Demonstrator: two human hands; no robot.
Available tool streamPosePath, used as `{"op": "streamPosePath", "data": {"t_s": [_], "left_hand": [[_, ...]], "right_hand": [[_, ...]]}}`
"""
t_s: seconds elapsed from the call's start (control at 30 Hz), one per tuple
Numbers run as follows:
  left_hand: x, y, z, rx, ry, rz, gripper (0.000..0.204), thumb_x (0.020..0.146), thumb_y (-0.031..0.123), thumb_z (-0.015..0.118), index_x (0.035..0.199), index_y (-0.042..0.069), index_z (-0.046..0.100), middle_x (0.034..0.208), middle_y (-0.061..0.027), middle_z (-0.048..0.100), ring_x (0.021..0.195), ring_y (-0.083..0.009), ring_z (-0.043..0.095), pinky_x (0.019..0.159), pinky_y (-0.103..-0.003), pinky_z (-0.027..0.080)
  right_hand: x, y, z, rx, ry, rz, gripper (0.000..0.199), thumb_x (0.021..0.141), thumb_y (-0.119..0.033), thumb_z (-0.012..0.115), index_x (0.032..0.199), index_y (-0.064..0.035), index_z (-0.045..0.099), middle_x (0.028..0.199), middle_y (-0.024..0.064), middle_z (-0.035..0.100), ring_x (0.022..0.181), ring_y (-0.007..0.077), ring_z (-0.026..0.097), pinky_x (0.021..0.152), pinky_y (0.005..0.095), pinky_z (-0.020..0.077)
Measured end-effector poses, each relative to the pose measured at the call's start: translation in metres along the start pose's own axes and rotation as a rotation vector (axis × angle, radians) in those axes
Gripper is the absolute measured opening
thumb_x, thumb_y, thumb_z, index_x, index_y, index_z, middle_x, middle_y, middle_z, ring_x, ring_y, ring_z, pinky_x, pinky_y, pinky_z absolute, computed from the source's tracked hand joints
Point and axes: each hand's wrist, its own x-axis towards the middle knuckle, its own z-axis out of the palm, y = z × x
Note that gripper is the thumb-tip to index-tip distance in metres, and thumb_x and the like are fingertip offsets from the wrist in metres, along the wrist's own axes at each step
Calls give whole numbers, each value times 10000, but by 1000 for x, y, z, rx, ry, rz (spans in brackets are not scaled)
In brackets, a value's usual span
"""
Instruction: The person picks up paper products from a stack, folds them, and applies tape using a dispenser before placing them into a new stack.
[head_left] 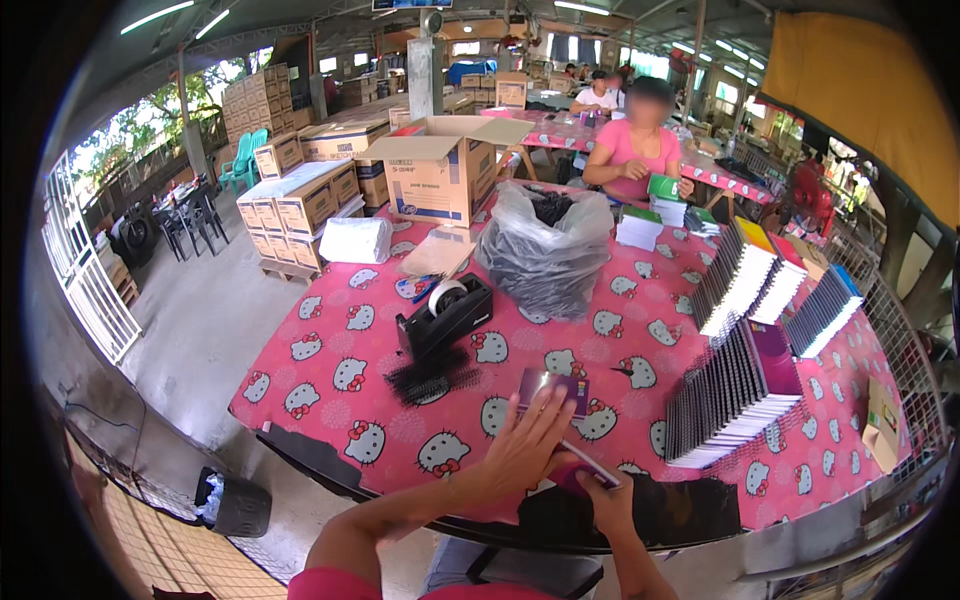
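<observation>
My left hand (525, 438) lies flat, fingers stretched out, over a small purple-covered notebook (572, 386) near the table's front edge. Close beside it, my right hand (610, 503) grips a second purple notebook (568, 476), tilted so that its pale page edge shows. My left palm partly hides this one. A loose pile of black spiral binding coils (432, 376) rests left of my left hand. Behind the coils stands a black tape dispenser (462, 318) with a white roll.
Spiral-bound purple notebooks (735, 395) stand stacked at right, more stacks (740, 275) behind. A clear plastic bag (545, 265) holds black coils. An open carton (430, 180) stands at the far side. Across the pink patterned table (330, 420), a co-worker (640, 145) handles a green booklet (664, 187).
</observation>
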Motion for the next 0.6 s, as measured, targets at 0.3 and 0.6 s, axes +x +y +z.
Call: {"op": "streamPosePath", "data": {"t_s": [0.3,0.6], "left_hand": [[17,5,-8,-1,-72,121,837,916,584,574,1490,-2,406,1553,-219,389,1445,-360,363,1121,-603,293],[-25,30,-1,92,-266,281,857,938,668,468,1444,-23,467,1534,-223,427,1438,-363,385,1151,-614,228]], "right_hand": [[-3,0,-9,-84,-26,59,227,896,-67,726,1115,-8,733,880,11,705,754,53,593,681,235,479],[0,-16,-13,-24,-94,109,229,933,-103,713,1142,-10,714,882,4,725,699,46,590,613,226,476]]}}
